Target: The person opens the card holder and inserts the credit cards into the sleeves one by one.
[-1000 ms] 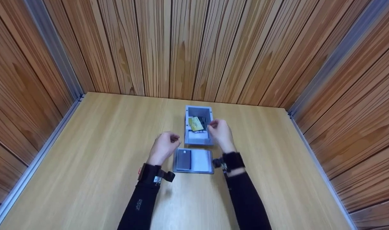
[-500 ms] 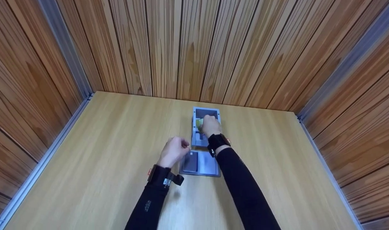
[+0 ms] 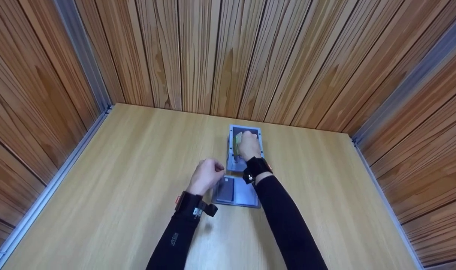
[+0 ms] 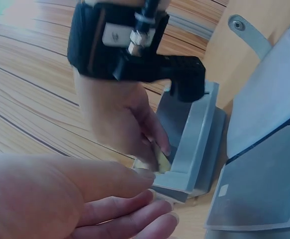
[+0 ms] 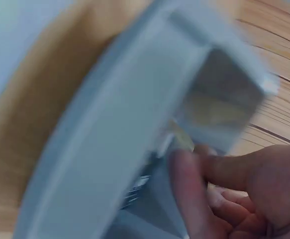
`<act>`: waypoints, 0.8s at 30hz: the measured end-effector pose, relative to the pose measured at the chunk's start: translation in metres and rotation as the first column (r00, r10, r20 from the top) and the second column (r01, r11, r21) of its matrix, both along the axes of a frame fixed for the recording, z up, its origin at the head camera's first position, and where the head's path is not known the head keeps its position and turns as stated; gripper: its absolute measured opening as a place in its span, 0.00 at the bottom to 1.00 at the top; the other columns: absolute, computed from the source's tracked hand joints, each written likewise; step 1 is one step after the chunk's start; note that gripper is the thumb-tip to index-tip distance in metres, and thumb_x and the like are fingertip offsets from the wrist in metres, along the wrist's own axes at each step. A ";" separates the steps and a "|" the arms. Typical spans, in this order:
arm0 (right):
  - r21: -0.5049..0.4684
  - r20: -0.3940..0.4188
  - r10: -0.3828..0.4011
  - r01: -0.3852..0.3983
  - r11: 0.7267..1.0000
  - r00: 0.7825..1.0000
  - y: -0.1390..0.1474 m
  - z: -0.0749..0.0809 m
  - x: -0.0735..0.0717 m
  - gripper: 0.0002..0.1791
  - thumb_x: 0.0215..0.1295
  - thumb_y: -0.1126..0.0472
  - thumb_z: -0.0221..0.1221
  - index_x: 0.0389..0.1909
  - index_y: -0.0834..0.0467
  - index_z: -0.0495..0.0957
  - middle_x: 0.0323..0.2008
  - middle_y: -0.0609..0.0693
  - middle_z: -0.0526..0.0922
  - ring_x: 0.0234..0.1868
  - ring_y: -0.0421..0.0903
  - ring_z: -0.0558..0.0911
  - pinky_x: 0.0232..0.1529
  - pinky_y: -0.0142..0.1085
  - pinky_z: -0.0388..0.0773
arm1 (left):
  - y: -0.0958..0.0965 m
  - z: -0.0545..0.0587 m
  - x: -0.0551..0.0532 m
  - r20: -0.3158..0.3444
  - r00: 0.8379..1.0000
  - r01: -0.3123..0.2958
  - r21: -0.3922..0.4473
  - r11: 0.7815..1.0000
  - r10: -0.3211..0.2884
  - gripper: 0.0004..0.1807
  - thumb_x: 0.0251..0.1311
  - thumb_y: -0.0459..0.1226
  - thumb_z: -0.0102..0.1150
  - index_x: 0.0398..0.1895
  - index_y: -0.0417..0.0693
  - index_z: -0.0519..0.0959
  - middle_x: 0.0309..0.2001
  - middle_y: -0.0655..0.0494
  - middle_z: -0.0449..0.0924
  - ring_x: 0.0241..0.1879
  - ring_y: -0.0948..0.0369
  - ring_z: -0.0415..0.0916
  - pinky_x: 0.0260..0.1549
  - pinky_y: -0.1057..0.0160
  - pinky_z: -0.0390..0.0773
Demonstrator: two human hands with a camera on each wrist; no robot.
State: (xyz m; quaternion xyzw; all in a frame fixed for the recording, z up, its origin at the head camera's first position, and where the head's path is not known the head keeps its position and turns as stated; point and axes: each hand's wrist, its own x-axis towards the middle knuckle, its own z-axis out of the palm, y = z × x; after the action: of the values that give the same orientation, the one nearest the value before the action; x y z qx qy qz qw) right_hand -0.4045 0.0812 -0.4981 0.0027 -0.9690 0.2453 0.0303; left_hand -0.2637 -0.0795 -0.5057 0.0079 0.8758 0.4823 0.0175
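Head view: right hand (image 3: pixel 249 145) now pinched a newly tilted card (image 3: pixel 236 144) inside the box (image 3: pixel 233 165), apparently secured; relaxed left hand (image 3: pixel 204 175) held nothing.

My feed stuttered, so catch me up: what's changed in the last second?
The right hand moved leftward from the right rim of the gray box into it, and now pinches the yellow card. The left hand, box and open wallet stayed put.

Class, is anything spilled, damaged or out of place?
Nothing stands out: the gray box sits upright, the card holder lies open, and no spill or damage shows, though the right hand partly hides the box.
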 end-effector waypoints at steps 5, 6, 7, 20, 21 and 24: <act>-0.154 -0.008 -0.072 0.070 0.986 0.997 0.015 0.022 0.021 0.08 0.75 0.62 0.63 0.35 0.61 0.79 0.36 0.54 0.85 0.38 0.50 0.82 0.44 0.44 0.83 | 0.000 0.008 0.000 -0.035 0.999 -0.029 0.033 0.999 0.030 0.08 0.70 0.34 0.67 0.45 0.39 0.91 0.43 0.45 0.93 0.43 0.54 0.89 0.49 0.54 0.89; -0.194 0.017 -0.084 0.086 0.977 0.996 0.011 0.041 0.042 0.06 0.76 0.63 0.63 0.39 0.63 0.79 0.39 0.57 0.87 0.40 0.52 0.84 0.46 0.46 0.85 | 0.001 0.010 0.000 -0.040 0.998 -0.037 0.045 0.998 0.039 0.09 0.70 0.34 0.67 0.45 0.39 0.91 0.43 0.45 0.93 0.44 0.54 0.89 0.50 0.53 0.89; -0.260 0.023 -0.078 0.081 0.962 0.997 0.014 0.043 0.049 0.05 0.77 0.64 0.62 0.42 0.63 0.80 0.41 0.58 0.89 0.41 0.52 0.86 0.45 0.45 0.87 | 0.001 0.011 0.000 -0.047 0.998 -0.045 0.059 0.997 0.047 0.09 0.71 0.35 0.66 0.46 0.39 0.91 0.44 0.46 0.93 0.45 0.54 0.89 0.51 0.53 0.88; -0.767 0.102 0.141 -0.012 0.642 0.985 0.035 0.049 0.128 0.06 0.78 0.70 0.61 0.50 0.67 0.79 0.43 0.63 0.91 0.39 0.46 0.91 0.42 0.42 0.93 | 0.005 0.030 0.007 0.053 0.998 -0.055 0.528 0.847 0.032 0.14 0.78 0.40 0.63 0.57 0.40 0.88 0.47 0.44 0.91 0.44 0.57 0.90 0.47 0.60 0.92; -0.771 0.109 0.151 -0.012 0.637 0.983 0.035 0.048 0.130 0.05 0.78 0.70 0.61 0.49 0.66 0.79 0.42 0.61 0.92 0.38 0.46 0.91 0.42 0.42 0.93 | 0.005 0.029 0.008 0.058 0.998 -0.056 0.547 0.835 0.029 0.15 0.78 0.39 0.63 0.57 0.40 0.87 0.48 0.44 0.91 0.44 0.58 0.90 0.48 0.60 0.92; -0.786 0.119 0.172 -0.013 0.618 0.978 0.035 0.043 0.135 0.03 0.78 0.70 0.62 0.46 0.65 0.79 0.37 0.57 0.92 0.38 0.46 0.92 0.38 0.38 0.93 | 0.005 0.028 0.010 0.069 0.997 -0.065 0.587 0.807 0.030 0.15 0.77 0.38 0.64 0.59 0.40 0.87 0.50 0.43 0.91 0.44 0.60 0.90 0.49 0.59 0.92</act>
State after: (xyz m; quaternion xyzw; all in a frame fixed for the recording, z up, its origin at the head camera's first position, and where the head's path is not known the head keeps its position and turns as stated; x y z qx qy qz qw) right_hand -0.2695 0.1158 -0.4555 0.0170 -0.7633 0.6416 -0.0732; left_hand -0.2536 -0.0743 -0.4782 -0.0225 0.6825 0.7300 0.0268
